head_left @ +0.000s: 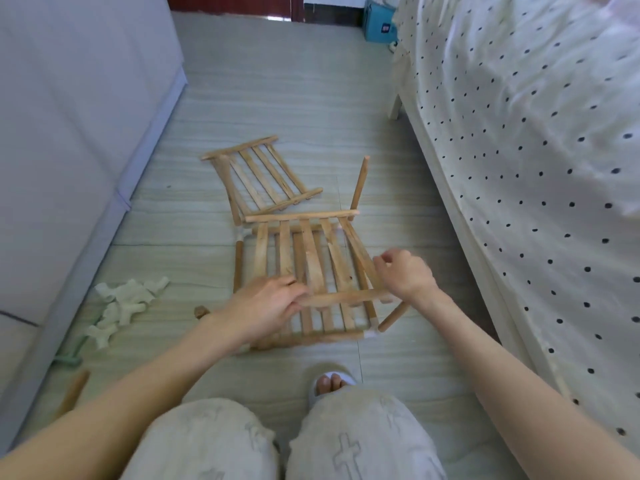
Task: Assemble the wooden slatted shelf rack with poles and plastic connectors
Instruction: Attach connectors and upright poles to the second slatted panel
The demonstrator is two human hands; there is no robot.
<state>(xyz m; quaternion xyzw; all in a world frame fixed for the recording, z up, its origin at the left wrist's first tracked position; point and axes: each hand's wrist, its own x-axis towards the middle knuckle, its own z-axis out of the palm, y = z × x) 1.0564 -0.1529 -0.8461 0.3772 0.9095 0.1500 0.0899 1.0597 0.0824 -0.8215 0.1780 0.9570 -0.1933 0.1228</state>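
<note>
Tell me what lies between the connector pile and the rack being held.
Mostly bare floor in the head view. The connector pile sits apart to the left of the rack; only a small brown piece lies near the left hand.

Tan wooden slatted shelves [311, 271], white plastic connectors [121, 303], cream black-dotted bedspread [519, 133], pale streaked floor [277, 98], teal box [377, 24]
</note>
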